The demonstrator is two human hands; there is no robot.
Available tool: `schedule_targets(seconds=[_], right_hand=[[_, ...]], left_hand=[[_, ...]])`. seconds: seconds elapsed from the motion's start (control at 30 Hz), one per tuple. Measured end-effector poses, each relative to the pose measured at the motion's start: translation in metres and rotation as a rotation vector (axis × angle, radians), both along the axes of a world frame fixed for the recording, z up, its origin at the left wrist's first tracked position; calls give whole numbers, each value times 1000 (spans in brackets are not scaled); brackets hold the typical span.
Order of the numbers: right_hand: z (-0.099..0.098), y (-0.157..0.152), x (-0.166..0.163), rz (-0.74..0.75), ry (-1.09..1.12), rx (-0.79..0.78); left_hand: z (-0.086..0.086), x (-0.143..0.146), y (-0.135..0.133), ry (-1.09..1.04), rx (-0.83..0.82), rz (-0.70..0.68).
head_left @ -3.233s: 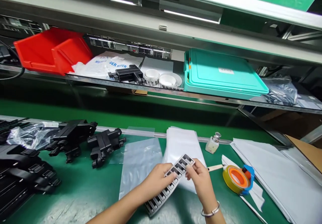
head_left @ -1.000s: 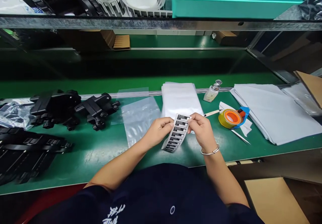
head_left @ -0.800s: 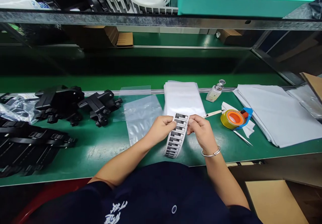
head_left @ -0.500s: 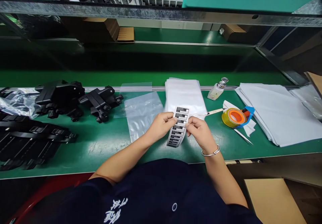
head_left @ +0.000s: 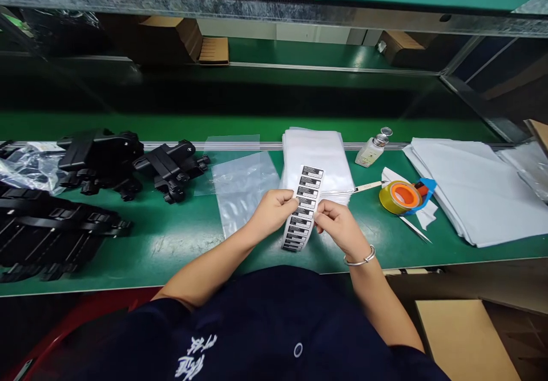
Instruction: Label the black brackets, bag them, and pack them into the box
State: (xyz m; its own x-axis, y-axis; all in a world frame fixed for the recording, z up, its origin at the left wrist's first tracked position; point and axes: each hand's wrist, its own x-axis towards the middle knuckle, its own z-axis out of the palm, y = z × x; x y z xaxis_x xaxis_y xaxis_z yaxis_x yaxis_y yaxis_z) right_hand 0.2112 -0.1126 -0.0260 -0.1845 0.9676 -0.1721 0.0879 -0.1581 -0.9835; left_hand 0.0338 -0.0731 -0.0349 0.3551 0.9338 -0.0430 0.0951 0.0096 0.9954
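Risen higher, label strip [head_left: 305,205] — pinched between left hand [head_left: 270,212], right hand [head_left: 337,227]

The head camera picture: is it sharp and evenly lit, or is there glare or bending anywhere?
Head view: the label strip between the left hand and right hand is fairly sharp, its print too small to read; soft glare streaks the green table and clear bag; under the shelf it is dark; the table's near edge bows, a wide-lens distortion.

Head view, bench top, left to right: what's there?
Black parts → clear bag → label strip, held by left hand and right hand → bottle → tape roll → white sheets.
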Motion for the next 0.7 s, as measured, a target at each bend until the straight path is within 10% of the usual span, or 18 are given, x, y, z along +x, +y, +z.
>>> schedule_targets(seconds=[0.2,0.7], right_hand=[[-1,5,5,-123,6,50],[-1,0,3,-52,-38,8]], left_hand=[[0,1,-8,5,-46,-178],[2,-1,-5,-12,-11,-115]])
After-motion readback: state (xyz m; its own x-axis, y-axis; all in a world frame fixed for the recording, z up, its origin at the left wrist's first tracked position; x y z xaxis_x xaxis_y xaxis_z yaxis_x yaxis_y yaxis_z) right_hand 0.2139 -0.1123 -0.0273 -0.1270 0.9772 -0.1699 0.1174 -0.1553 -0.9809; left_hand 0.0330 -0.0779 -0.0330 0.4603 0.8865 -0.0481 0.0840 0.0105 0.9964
